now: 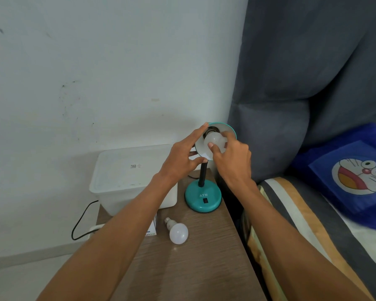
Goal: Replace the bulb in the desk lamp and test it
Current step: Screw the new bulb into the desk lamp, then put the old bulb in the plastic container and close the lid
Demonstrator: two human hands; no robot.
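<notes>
Small box (153, 227) at 7 o'clock of lamp base (203, 197) mostly hidden under left forearm; label on white container (126, 177) too small to read; pillow (356, 177) blurred, cut by right edge

Right hand (230, 159) grips bulb (215, 141) in lamp shade (227, 128); left hand (182, 157) steadies shade.

1 head-worn wide-angle view looks forward and down from above the person's forearms, close to a wooden table (204, 268) that fills the lower middle. It faces a pale wall (96, 72), which takes the upper left. A bed (313, 224) with a grey headboard (313, 61) runs along the right edge, bowed by the lens.
</notes>
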